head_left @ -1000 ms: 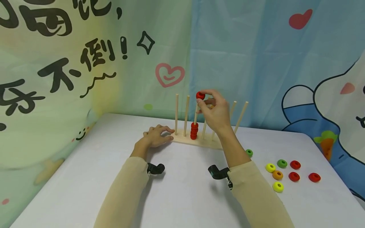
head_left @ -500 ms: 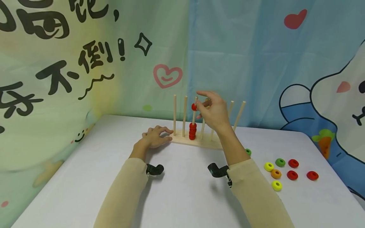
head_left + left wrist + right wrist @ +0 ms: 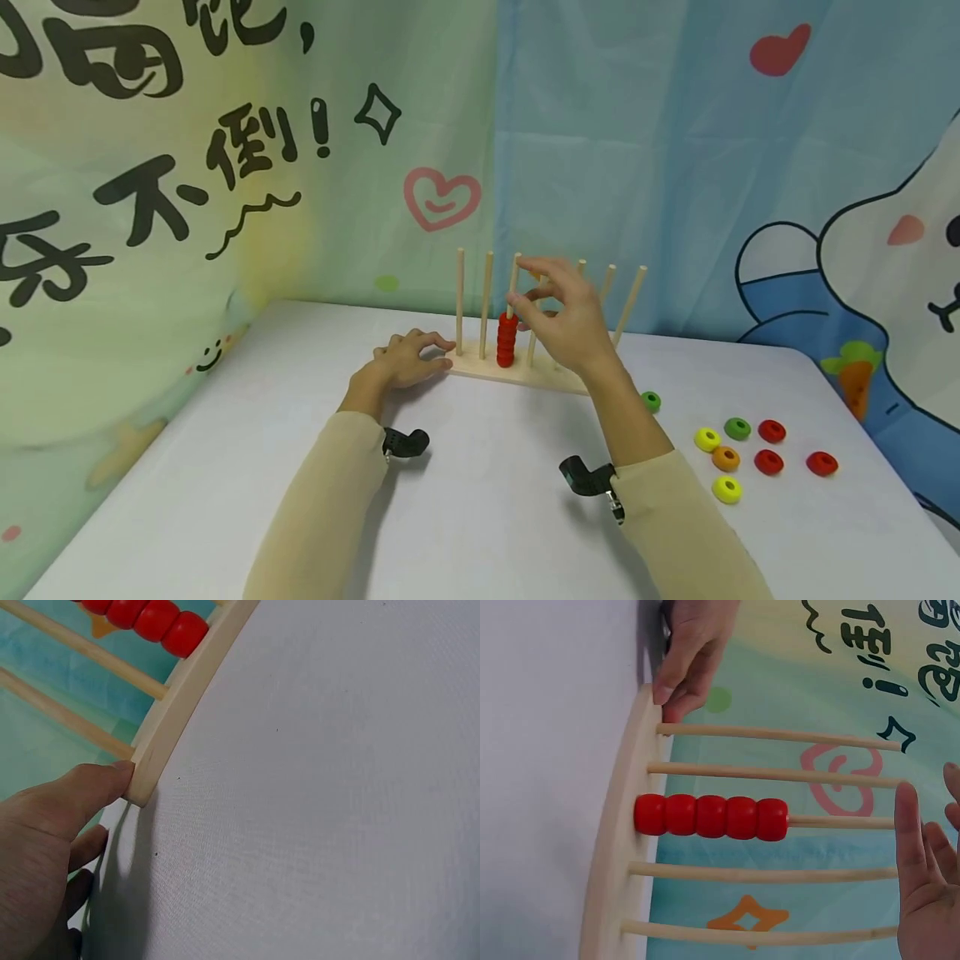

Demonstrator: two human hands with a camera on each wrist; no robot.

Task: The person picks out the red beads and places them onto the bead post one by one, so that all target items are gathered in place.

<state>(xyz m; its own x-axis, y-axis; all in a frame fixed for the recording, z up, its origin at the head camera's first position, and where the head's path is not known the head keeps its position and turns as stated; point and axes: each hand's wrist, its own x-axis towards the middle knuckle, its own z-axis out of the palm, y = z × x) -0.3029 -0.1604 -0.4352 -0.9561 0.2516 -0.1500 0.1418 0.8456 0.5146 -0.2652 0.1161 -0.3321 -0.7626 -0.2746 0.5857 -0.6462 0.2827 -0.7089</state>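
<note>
A wooden peg stand (image 3: 517, 375) with upright pegs stands on the table. Several red beads (image 3: 507, 340) are stacked on its third peg from the left, touching one another in the right wrist view. My left hand (image 3: 405, 358) grips the left end of the base; its thumb (image 3: 101, 787) presses against the wood in the left wrist view. Beside the upper part of the beaded peg is my right hand (image 3: 566, 312), above the stack. Its fingers (image 3: 909, 825) are extended and hold nothing. The right hand and forearm hide part of the stand's right side in the head view.
Loose beads lie to the right: red ones (image 3: 768, 462), green ones (image 3: 738, 429), yellow ones (image 3: 727, 489) and an orange one (image 3: 725, 458). Another green bead (image 3: 651, 402) sits by the right forearm. A printed curtain (image 3: 600, 167) hangs behind the table.
The red bead pinched at the peg's top was released and slid down onto the stack. My right hand has come down slightly, its fingers now off the bead. The left hand stays put.
</note>
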